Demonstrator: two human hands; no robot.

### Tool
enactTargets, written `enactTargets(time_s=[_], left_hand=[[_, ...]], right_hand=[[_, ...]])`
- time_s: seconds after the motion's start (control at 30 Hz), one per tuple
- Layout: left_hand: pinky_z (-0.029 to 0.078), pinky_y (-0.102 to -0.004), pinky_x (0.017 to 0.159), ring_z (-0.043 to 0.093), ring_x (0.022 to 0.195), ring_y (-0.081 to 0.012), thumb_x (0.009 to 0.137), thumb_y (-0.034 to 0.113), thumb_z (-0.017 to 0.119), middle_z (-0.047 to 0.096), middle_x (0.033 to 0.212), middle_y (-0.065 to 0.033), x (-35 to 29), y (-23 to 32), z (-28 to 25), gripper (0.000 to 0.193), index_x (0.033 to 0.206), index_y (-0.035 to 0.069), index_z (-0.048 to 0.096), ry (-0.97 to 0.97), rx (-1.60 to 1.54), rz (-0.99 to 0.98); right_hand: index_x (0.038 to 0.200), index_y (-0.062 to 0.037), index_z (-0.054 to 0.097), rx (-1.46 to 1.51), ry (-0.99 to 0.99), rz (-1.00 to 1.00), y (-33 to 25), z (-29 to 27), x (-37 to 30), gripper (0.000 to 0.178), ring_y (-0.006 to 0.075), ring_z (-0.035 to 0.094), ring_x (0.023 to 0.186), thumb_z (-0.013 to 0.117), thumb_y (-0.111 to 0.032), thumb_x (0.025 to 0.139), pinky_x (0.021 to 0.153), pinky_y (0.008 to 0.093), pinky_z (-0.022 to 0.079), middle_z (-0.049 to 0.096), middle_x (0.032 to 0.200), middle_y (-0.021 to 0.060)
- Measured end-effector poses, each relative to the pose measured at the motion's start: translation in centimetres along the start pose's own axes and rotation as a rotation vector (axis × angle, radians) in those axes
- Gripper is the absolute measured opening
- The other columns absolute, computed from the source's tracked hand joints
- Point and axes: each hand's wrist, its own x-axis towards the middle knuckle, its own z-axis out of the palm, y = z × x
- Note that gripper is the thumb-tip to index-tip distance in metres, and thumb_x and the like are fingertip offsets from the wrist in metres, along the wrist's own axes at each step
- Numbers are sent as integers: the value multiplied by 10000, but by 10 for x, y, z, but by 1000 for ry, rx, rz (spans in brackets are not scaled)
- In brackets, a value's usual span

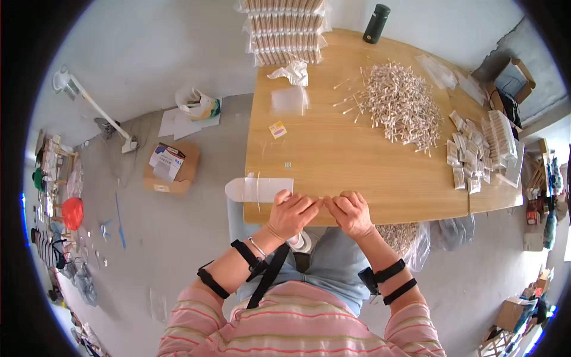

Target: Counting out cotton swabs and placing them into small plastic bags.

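Observation:
Close to the table's near edge, my left hand [291, 213] and my right hand [351, 214] meet almost fingertip to fingertip. Both have their fingers closed in a pinch. A thin pale sliver shows between them, too small to name. Beside my left hand, and partly behind it, lies a flat whitish sheet [270, 189] with a tapered left end that overhangs the table's corner. Thin pale sticks or strips cross it. Farther off, a large heap of cotton swabs [401, 101] covers the table's right half, with several loose swabs at its left side.
The wooden table [333, 166] also bears stacked swab packs [285, 33], a dark green bottle [376, 24], clear bags [289, 101], crumpled white paper [292, 72], a small yellow card [277, 130] and small filled packets [470, 152]. A cardboard box [187, 172] stands on the floor at left.

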Motion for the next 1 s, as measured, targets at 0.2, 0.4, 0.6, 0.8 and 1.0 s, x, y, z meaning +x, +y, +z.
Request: enactTargets(time_s=[0.2,0.4,0.6,0.8,1.0], left_hand=[[304,-316,848,552,790,-54,821,183,587,592,894,80,-5,12,-3,189,992,165,666,2,-12,-41],[311,-318,861,562,827,-76,819,173,588,596,891,70,4,5,5,163,962,175,668,43,20,-26],[403,-349,821,577,843,-176,776,120,695,634,874,19,8,9,8,113,886,134,679,22,-337,-257],[503,-317,685,612,767,-210,779,92,701,638,794,-68,8,12,19,90,821,18,671,-37,-857,-750],[458,-231,641,572,705,-71,823,133,670,659,772,-34,3,5,29,137,853,-1,672,-141,-1189,-1031]], right_hand=[[999,-35,694,-46,7,-7,-12,-7,-6,372,205,569,826,662,-81,631,697,338,493,567,868,25],[973,-48,681,-97,36,-4,-5,-3,2,281,194,559,818,658,-85,696,696,322,486,509,833,20],[877,-92,687,270,63,326,-11,-3,6,209,253,549,829,713,-14,685,709,356,479,571,846,50],[800,-32,655,510,25,555,-3,5,6,115,272,547,864,719,-8,707,737,346,458,606,863,80],[749,-34,634,917,-21,881,5,22,-6,64,168,537,766,683,-74,753,704,291,442,595,760,44]])
